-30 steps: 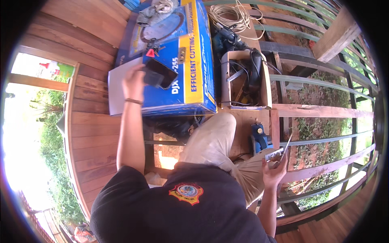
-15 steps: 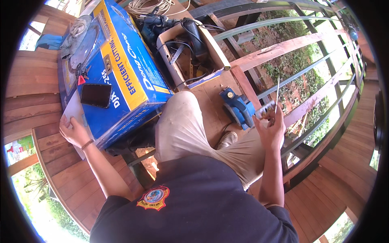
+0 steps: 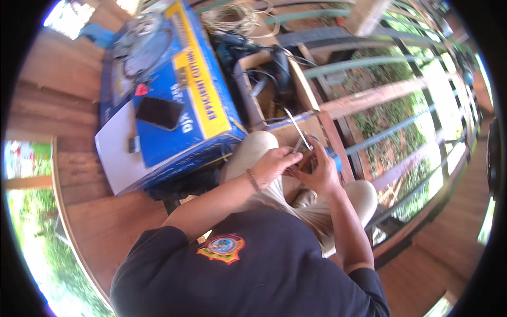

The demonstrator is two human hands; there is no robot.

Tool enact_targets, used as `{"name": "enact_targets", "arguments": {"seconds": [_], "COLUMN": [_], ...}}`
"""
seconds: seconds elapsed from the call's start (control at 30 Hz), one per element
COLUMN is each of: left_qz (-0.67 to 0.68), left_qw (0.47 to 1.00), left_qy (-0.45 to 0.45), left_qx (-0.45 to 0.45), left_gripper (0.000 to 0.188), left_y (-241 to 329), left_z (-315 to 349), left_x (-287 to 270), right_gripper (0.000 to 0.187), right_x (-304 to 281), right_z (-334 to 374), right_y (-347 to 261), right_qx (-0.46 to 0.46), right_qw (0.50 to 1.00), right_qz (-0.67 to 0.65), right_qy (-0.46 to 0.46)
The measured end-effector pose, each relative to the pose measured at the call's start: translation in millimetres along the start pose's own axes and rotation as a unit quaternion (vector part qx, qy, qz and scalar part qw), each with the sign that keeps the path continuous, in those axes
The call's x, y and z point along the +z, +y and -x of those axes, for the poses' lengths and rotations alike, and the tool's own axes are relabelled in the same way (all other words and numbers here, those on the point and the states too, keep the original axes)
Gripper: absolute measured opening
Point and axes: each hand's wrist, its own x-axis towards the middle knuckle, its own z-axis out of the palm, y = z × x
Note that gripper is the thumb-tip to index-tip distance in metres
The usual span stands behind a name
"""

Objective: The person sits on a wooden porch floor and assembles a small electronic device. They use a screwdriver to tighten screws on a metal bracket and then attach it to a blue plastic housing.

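My left hand (image 3: 275,162) and my right hand (image 3: 318,168) meet above my lap. A thin, pale metal rod (image 3: 296,126) rises out of the right hand's fingers, its tip toward the cardboard box. The left fingers are pinched together beside it; blur hides what they grip. Between the hands, a small metal piece is too smeared to make out fully. Behind my right hand, a blue power tool (image 3: 334,157) is mostly hidden.
On my left stands a large blue and yellow carton (image 3: 195,119). On it lie a phone (image 3: 159,113), white paper (image 3: 112,150) and a small dark object (image 3: 135,144). An open cardboard box (image 3: 307,89) holds tools and cables. Coiled cable (image 3: 232,18) lies beyond; slatted framing (image 3: 369,98) spans the right.
My left hand has left the paper on the carton and come across to my right hand. My right hand has moved left with the rod. The view has shifted, and everything appears blurred.
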Motion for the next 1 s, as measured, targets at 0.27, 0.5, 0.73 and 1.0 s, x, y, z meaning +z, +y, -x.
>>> {"name": "enact_targets", "arguments": {"seconds": [0.27,0.5,0.73,1.0], "left_qz": [-0.332,-0.571,-0.642,-0.641], "left_qw": [0.921,0.674,0.605,0.504], "left_qy": [0.155,0.403,0.434,0.439], "left_qx": [0.136,0.24,0.182,0.377], "left_gripper": [0.022,0.017,0.024,0.029], "left_y": [70.0,129.9,131.6,121.3], "left_z": [50.9,97.7,90.6,93.3], "left_x": [-19.4,-82.2,-93.9,-75.4], "right_gripper": [0.092,0.035,0.035,0.041], "right_x": [-15.0,-120.6,-102.0,-118.6], "right_z": [8.5,33.7,53.7,15.3], "right_y": [25.0,209.0,320.9,128.4], "right_qx": [-0.042,0.104,0.302,0.204], "right_qw": [0.99,0.946,0.924,0.951], "right_qz": [-0.018,0.096,-0.12,0.101], "right_qy": [0.13,0.291,0.2,0.208]}}
